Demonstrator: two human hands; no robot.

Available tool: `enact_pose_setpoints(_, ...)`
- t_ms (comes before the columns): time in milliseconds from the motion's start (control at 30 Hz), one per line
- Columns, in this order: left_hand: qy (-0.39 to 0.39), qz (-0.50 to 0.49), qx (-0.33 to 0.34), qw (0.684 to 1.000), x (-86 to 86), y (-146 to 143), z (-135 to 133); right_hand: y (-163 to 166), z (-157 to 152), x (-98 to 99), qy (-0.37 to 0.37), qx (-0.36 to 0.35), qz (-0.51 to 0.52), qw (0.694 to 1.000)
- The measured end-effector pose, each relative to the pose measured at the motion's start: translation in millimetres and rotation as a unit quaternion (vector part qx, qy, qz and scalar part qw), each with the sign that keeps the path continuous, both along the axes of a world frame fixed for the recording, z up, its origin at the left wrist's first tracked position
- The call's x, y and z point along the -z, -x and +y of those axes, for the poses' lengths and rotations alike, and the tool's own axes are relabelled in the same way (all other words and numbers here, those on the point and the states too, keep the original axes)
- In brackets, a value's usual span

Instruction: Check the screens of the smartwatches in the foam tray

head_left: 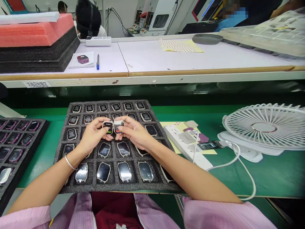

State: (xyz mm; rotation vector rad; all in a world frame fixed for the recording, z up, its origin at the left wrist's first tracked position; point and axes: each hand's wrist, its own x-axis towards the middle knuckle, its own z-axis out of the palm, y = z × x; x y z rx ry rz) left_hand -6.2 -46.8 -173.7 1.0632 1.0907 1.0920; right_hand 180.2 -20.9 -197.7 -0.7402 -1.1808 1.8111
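A black foam tray (62, 149) lies in front of me on the green mat, its pockets filled with several smartwatch bodies. My left hand (93, 135) pinches one watch body (108, 127) above the tray's middle. My right hand (134, 132) holds a second watch body (118, 126) right beside it, the two almost touching. Both watches face up, with small coloured marks on their screens. A silver bangle (69, 163) circles my left wrist.
A second foam tray (14, 140) of watches sits at the left edge. To the right are a white power strip (188, 149), yellow sheets, a white desk fan (264, 128) and its cable. A raised shelf behind holds stacked foam, a pen (98, 61) and papers. People work beyond.
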Motion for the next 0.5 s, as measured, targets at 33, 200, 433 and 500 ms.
enact_pose_setpoints(33,-0.001,-0.002,0.000,1.000,-0.3,0.1,-0.2,0.0,0.0,0.0,-0.002,0.000,0.000,1.000)
enact_pose_setpoints(200,0.002,-0.013,0.005,1.000,2.1,1.3,0.9,0.4,-0.3,0.0,-0.008,0.002,0.009,1.000)
enact_pose_setpoints(433,-0.040,-0.032,0.068,0.996,-25.5,-0.1,-12.9,-0.4,1.4,-7.0,-0.027,-0.012,0.031,0.999)
enact_pose_setpoints(500,-0.062,-0.079,0.176,0.979,-47.7,-0.6,-35.3,-1.6,-0.6,-15.2,-0.036,-0.037,0.042,0.998)
